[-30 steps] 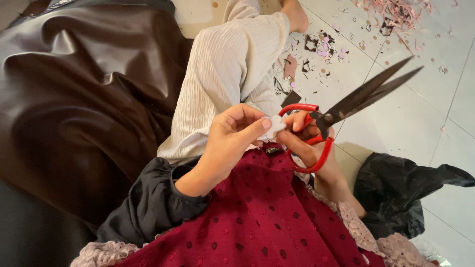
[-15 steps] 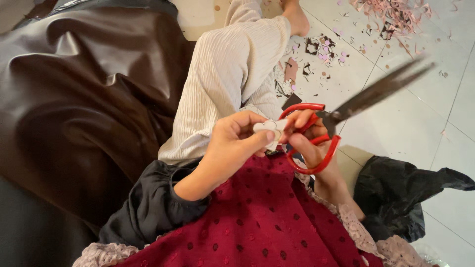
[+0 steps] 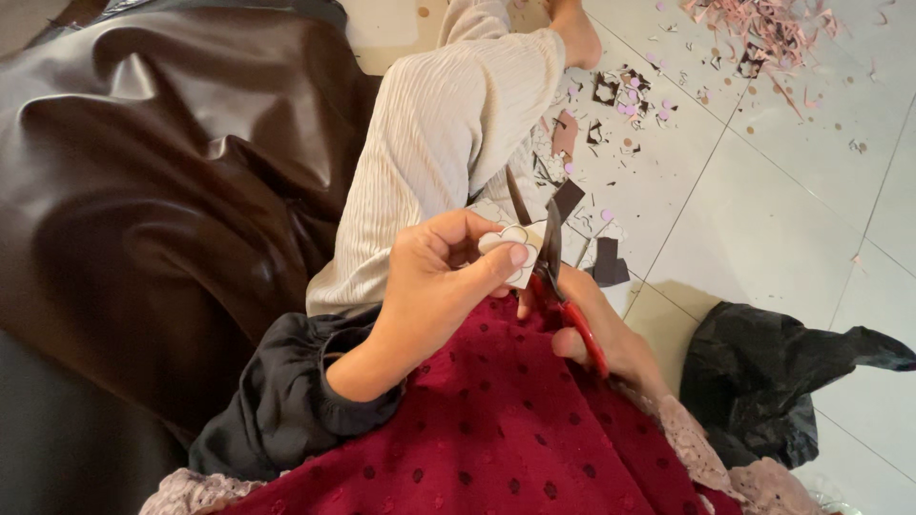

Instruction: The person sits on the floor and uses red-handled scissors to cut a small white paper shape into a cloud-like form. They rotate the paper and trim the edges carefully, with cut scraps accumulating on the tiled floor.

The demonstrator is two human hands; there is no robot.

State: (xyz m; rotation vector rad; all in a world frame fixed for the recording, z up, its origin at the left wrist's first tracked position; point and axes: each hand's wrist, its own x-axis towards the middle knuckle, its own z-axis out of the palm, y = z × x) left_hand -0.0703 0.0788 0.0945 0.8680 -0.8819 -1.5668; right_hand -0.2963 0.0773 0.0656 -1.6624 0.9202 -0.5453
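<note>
Dark brown leather sheet (image 3: 143, 191): one, glossy and creased, spread over the floor at far left, clear of the cutting. Black sleeve (image 3: 286, 410): one, gathered at the wrist of the left arm. Left hand (image 3: 434, 286): one, raised over the lap, fingers (image 3: 515, 256) closed in a pinch on the pale flower-shaped cutout (image 3: 515, 250), thumb on its face, so that the free edge is offered to the blades. Pale flower-shaped cutout: one, small, with rounded petals, held above the dark red dotted fabric (image 3: 496, 429) of the lap and just left of the scissors. Cream ribbed trouser leg (image 3: 439, 143): one, stretched forward, bare foot at top. Red-handled scissors (image 3: 563, 286): one pair, seen nearly edge-on, dark blades upward and touching the cutout's right edge; how far the blades gape cannot be told. Right hand (image 3: 606, 334): one, mostly hidden beneath the handles, fingers curled shut through the red loops. Offcuts (image 3: 611, 95) on the tiled floor (image 3: 763, 219): many dark and pink scraps and small discs, too many to count. Pink shreds (image 3: 763, 24): one heap, top right. Black plastic bag (image 3: 773, 381): one, crumpled, right
</note>
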